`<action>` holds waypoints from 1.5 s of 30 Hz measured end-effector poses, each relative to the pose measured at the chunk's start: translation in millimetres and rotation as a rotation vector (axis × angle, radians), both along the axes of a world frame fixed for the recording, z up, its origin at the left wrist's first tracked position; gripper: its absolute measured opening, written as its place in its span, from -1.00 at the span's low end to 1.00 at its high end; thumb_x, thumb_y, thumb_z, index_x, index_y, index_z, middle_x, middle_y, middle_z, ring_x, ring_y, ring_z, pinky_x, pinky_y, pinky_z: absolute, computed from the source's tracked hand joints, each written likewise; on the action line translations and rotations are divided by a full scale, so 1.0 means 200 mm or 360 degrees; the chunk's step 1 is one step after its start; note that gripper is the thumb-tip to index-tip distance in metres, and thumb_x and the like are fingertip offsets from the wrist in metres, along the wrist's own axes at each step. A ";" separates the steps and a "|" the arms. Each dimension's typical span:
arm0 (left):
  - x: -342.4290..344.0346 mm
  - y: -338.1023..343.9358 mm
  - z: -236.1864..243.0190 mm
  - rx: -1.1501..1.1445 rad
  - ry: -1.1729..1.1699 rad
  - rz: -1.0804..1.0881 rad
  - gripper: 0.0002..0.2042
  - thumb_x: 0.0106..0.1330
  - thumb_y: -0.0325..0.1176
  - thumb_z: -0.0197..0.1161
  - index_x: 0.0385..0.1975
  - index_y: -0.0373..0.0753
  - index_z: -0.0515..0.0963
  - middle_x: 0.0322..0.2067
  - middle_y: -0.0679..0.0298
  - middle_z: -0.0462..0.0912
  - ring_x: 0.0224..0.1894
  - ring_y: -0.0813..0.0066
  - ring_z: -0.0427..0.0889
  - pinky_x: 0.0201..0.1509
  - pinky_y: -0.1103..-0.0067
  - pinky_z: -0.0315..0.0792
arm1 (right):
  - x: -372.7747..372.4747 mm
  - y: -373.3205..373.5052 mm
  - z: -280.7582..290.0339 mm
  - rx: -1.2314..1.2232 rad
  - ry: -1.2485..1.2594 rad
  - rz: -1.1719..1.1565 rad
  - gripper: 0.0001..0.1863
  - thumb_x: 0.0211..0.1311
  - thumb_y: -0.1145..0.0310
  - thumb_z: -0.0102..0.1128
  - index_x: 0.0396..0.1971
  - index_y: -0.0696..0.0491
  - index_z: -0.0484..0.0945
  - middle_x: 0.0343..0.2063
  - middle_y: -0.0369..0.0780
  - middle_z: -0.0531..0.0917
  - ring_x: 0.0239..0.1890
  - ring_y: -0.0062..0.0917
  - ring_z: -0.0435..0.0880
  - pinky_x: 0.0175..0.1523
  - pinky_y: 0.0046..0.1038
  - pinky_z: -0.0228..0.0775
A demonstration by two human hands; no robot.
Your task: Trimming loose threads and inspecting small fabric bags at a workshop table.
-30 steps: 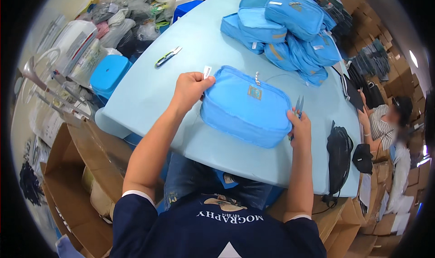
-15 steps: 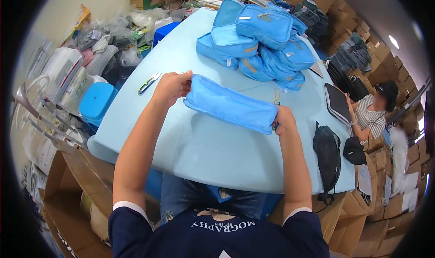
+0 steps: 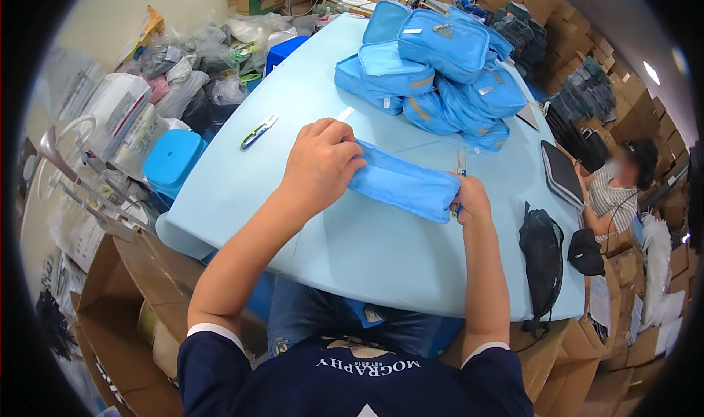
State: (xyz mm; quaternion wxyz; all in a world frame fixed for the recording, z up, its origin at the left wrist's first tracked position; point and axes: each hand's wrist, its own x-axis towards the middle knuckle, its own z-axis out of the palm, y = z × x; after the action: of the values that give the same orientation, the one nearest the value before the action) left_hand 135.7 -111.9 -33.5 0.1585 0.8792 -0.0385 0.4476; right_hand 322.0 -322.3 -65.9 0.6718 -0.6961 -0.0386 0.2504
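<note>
A blue fabric pouch [image 3: 403, 186] is stretched between my two hands above the pale blue table. My left hand [image 3: 323, 164] pinches its left end, fingers closed, and a small white tag [image 3: 345, 113] sticks out just beyond them. At the other end, my right hand [image 3: 471, 199] is closed around the pouch's corner. That same hand also holds thread snips [image 3: 460, 162], their metal blades pointing away from me. A second pair of snips [image 3: 257, 133] lies on the table, left of my left hand. Beyond the pouch rises a pile of similar blue pouches [image 3: 444, 54].
On the table's right side lie a black pouch [image 3: 541, 259], a black cap-like item [image 3: 585, 253] and a dark flat case [image 3: 562, 174]. A co-worker [image 3: 620, 190] sits beyond that edge. Open cardboard boxes [image 3: 132, 300] flank me; a blue stool [image 3: 174, 157] stands left.
My left hand has moved right and turned over the pouch's end, so less of the pouch shows. The snips' blades now stand out clearly above my right hand. The whole view has shifted slightly.
</note>
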 end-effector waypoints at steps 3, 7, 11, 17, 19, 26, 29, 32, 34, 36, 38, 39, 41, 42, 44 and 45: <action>0.00 -0.05 0.00 0.0192 0.0075 0.0266 -0.89 -0.10 -0.45 0.36 -0.55 -0.23 0.59 -0.43 0.29 0.53 -0.25 0.30 0.49 -0.16 0.44 0.33 | -0.02 -0.02 -0.02 -0.0051 -0.0055 0.0048 -0.80 0.05 0.35 0.10 -0.40 0.15 0.57 -0.73 -0.37 0.42 -0.78 -0.70 0.26 -0.69 -0.63 -0.02; 0.02 -0.12 -0.05 0.0267 0.0125 0.0611 -0.89 -0.11 -0.45 0.34 -0.59 -0.21 0.53 -0.47 0.30 0.49 -0.31 0.33 0.46 -0.16 0.46 0.27 | -0.10 -0.04 0.01 -0.0069 -0.0073 0.0065 -0.80 0.08 0.36 0.07 -0.38 0.17 0.55 -0.72 -0.37 0.41 -0.78 -0.71 0.26 -0.69 -0.63 -0.02; 0.06 -0.14 -0.11 0.0264 -0.0028 0.0720 -0.87 -0.15 -0.52 0.27 -0.60 -0.21 0.46 -0.51 0.29 0.44 -0.36 0.32 0.43 -0.19 0.47 0.25 | -0.16 -0.08 0.00 -0.0040 -0.0094 0.0106 -0.82 0.09 0.38 0.09 -0.38 0.19 0.53 -0.70 -0.36 0.40 -0.78 -0.71 0.24 -0.68 -0.63 -0.01; 0.03 -0.10 -0.07 0.0116 -0.0177 0.0206 -0.85 -0.24 -0.60 0.15 -0.64 -0.25 0.37 -0.47 0.21 0.47 -0.34 0.24 0.45 -0.20 0.43 0.31 | -0.13 -0.13 -0.01 0.0046 -0.0150 0.0049 -0.88 0.05 0.41 0.14 -0.45 0.15 0.54 -0.70 -0.39 0.39 -0.76 -0.72 0.23 -0.67 -0.61 0.00; -0.05 -0.08 -0.05 0.0062 -0.0050 0.0094 -0.87 -0.19 -0.62 0.14 -0.63 -0.27 0.38 -0.44 0.22 0.49 -0.32 0.32 0.48 -0.18 0.51 0.34 | -0.06 -0.16 -0.02 0.0089 -0.0170 0.0090 -0.85 0.04 0.39 0.17 -0.42 0.14 0.56 -0.68 -0.39 0.42 -0.73 -0.71 0.28 -0.65 -0.60 0.04; -0.17 -0.14 -0.04 -0.0583 0.0392 -0.0432 -0.89 0.00 -0.52 0.25 -0.46 -0.30 0.49 -0.38 0.16 0.51 -0.24 0.30 0.52 -0.16 0.55 0.40 | 0.24 -0.21 -0.10 0.0128 -0.0234 0.0216 -0.76 0.00 0.36 0.26 -0.32 0.16 0.58 -0.45 -0.27 0.60 -0.40 -0.60 0.53 -0.29 -0.56 0.35; -0.14 -0.25 -0.09 -0.0242 0.0331 -0.0342 -0.81 0.06 -0.41 0.30 -0.33 -0.29 0.53 -0.36 0.12 0.52 -0.25 0.18 0.53 -0.21 0.47 0.43 | 0.26 -0.21 -0.10 0.0022 -0.0177 0.0238 -0.77 0.00 0.37 0.26 -0.33 0.16 0.59 -0.46 -0.28 0.60 -0.40 -0.61 0.53 -0.29 -0.56 0.35; -0.11 -0.31 -0.14 -0.0172 0.0568 -0.0170 -0.82 0.09 -0.47 0.26 -0.29 -0.28 0.56 -0.40 0.17 0.54 -0.36 0.23 0.52 -0.23 0.46 0.43 | 0.25 -0.21 -0.05 -0.0145 -0.0244 0.0329 -0.79 -0.01 0.39 0.26 -0.34 0.15 0.59 -0.47 -0.29 0.59 -0.41 -0.61 0.52 -0.30 -0.57 0.33; -0.09 -0.34 -0.19 -0.0006 0.0576 -0.0309 -0.84 0.08 -0.47 0.26 -0.32 -0.28 0.55 -0.41 0.19 0.54 -0.37 0.24 0.52 -0.25 0.46 0.42 | 0.25 -0.23 -0.06 -0.0252 -0.0277 0.0385 -0.80 -0.02 0.38 0.26 -0.36 0.13 0.61 -0.48 -0.30 0.59 -0.43 -0.63 0.50 -0.34 -0.56 0.30; -0.07 -0.37 -0.24 0.0155 0.0590 -0.0460 -0.86 0.07 -0.46 0.26 -0.36 -0.28 0.55 -0.42 0.21 0.53 -0.39 0.26 0.52 -0.28 0.46 0.41 | 0.29 -0.22 -0.09 -0.0228 -0.0298 0.0329 -0.80 -0.03 0.38 0.27 -0.38 0.13 0.61 -0.48 -0.31 0.58 -0.45 -0.64 0.49 -0.38 -0.58 0.27; -0.05 -0.42 -0.30 0.0300 0.0604 -0.0312 -0.89 0.04 -0.45 0.25 -0.43 -0.28 0.53 -0.43 0.21 0.53 -0.38 0.28 0.50 -0.25 0.47 0.39 | 0.29 -0.23 -0.11 -0.0206 -0.0309 0.0264 -0.80 -0.05 0.37 0.28 -0.39 0.12 0.62 -0.49 -0.32 0.58 -0.47 -0.65 0.47 -0.42 -0.59 0.24; -0.04 -0.43 -0.30 0.0300 0.0620 -0.0325 -0.89 0.04 -0.45 0.25 -0.43 -0.28 0.53 -0.43 0.21 0.53 -0.38 0.28 0.50 -0.25 0.47 0.39 | 0.27 -0.22 -0.09 -0.0231 -0.0285 0.0244 -0.80 -0.05 0.36 0.27 -0.39 0.11 0.62 -0.51 -0.33 0.57 -0.50 -0.65 0.47 -0.44 -0.59 0.22; -0.02 -0.46 -0.31 0.0363 0.0733 -0.0245 -0.92 0.04 -0.47 0.22 -0.46 -0.28 0.51 -0.44 0.21 0.51 -0.34 0.28 0.49 -0.20 0.45 0.36 | 0.26 -0.23 -0.06 -0.0256 -0.0246 0.0215 -0.80 -0.06 0.35 0.27 -0.39 0.11 0.62 -0.54 -0.33 0.57 -0.52 -0.66 0.46 -0.46 -0.60 0.20; -0.02 -0.46 -0.31 0.0364 0.0743 -0.0254 -0.92 0.04 -0.47 0.22 -0.46 -0.28 0.51 -0.44 0.21 0.51 -0.34 0.28 0.49 -0.20 0.45 0.36 | 0.26 -0.24 -0.05 -0.0330 -0.0218 0.0251 -0.80 -0.06 0.35 0.25 -0.39 0.10 0.63 -0.57 -0.33 0.56 -0.54 -0.64 0.46 -0.47 -0.60 0.20; -0.01 -0.46 -0.34 0.0474 0.0798 -0.0185 -0.92 0.05 -0.49 0.19 -0.45 -0.28 0.51 -0.43 0.21 0.50 -0.29 0.27 0.48 -0.17 0.45 0.34 | 0.25 -0.26 -0.03 -0.0406 -0.0184 0.0284 -0.80 -0.06 0.35 0.24 -0.39 0.08 0.63 -0.60 -0.34 0.54 -0.56 -0.62 0.45 -0.47 -0.59 0.20; -0.01 -0.44 -0.37 0.0469 0.0802 -0.0185 -0.92 0.05 -0.49 0.19 -0.45 -0.28 0.51 -0.43 0.21 0.50 -0.29 0.27 0.48 -0.17 0.45 0.34 | 0.23 -0.27 -0.02 -0.0467 -0.0209 0.0317 -0.81 -0.04 0.35 0.22 -0.40 0.11 0.62 -0.63 -0.33 0.53 -0.56 -0.60 0.46 -0.47 -0.57 0.22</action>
State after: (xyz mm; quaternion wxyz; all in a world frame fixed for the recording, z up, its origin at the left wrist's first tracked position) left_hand 134.4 -200.5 -106.5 0.0590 0.9725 -0.1128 0.1950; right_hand 368.7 -376.3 -70.5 0.5309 -0.7942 -0.1142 0.2726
